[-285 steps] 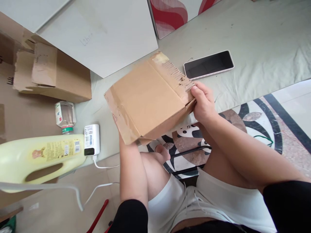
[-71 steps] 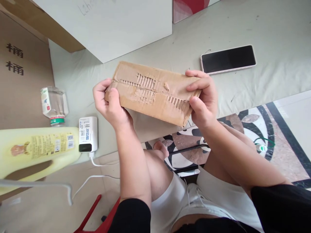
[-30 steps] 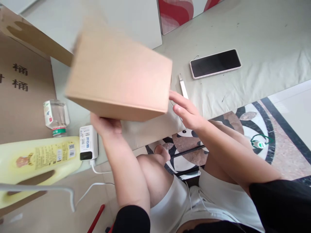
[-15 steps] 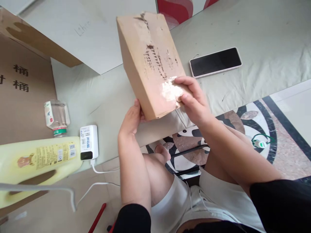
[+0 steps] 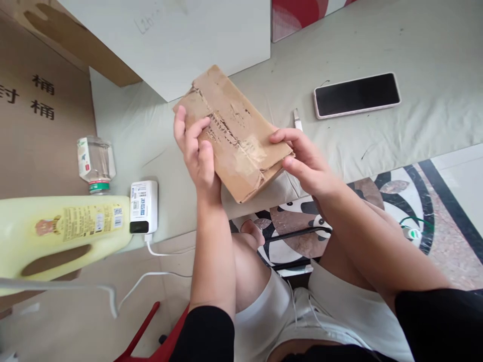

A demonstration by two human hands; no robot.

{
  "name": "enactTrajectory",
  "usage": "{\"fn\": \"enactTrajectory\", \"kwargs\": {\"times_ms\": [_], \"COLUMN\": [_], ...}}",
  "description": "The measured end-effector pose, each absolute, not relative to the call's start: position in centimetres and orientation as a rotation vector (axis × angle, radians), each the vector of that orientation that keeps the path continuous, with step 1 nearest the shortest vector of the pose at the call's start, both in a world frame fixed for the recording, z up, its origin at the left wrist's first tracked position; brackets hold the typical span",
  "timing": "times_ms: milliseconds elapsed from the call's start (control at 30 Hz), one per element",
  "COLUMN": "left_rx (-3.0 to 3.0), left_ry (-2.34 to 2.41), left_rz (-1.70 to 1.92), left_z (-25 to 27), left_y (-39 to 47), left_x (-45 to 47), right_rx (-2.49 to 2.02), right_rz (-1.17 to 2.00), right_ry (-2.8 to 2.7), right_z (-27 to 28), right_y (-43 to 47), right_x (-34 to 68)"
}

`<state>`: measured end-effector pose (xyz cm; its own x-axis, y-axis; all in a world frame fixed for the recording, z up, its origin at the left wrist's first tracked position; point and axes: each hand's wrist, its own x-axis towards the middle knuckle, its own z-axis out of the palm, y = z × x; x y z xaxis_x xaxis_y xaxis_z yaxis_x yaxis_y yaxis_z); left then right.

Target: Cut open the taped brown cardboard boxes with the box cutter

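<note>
A brown cardboard box (image 5: pixel 249 125) is held tilted above the covered table. Its upper face is scuffed and torn along the middle seam. My left hand (image 5: pixel 196 156) grips the box's left side, its fingertips resting on the worn face. At the near right corner, my right hand (image 5: pixel 307 163) has the box edge between thumb and fingers. Just beyond that hand, a small pale object with a metal-looking tip (image 5: pixel 297 119) lies on the cloth, partly hidden. The box's underside is out of sight.
A phone (image 5: pixel 356 95) lies at the right. On the left are a clear bottle (image 5: pixel 96 158), a white device (image 5: pixel 144 206) with a cable, and a yellow jug (image 5: pixel 75 226). A white box (image 5: pixel 211 40) stands behind. A red chair (image 5: pixel 162 337) is below left.
The box has come lower and nearer and has turned, with its top leaning left. My left hand has moved from its lower corner up onto its face. The pale object has come into view.
</note>
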<state>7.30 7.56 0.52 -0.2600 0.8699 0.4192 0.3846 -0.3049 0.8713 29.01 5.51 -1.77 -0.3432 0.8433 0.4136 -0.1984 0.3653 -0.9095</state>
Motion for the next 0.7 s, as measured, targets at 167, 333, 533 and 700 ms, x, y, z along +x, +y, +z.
{"fn": "enactTrajectory", "kwargs": {"times_ms": [167, 333, 533, 700], "left_rx": [1.671, 1.71, 1.707, 1.661], "left_ry": [1.44, 1.411, 1.335, 1.376], "left_rz": [1.652, 1.654, 1.69, 1.717], "left_z": [-0.2, -0.9, -0.9, -0.6], "left_y": [7.7, 8.3, 8.2, 7.9], "left_x": [6.9, 6.2, 6.3, 6.9], "right_rx": [-0.982, -1.942, -2.119, -1.624], "right_rz": [1.111, 0.665, 0.706, 1.217], "right_ry": [-1.311, -1.546, -1.81, -1.466], "right_z": [-2.3, -1.7, -0.7, -0.3], "right_y": [6.1, 6.7, 6.7, 6.6], "right_x": [29.9, 30.3, 30.6, 30.9]}}
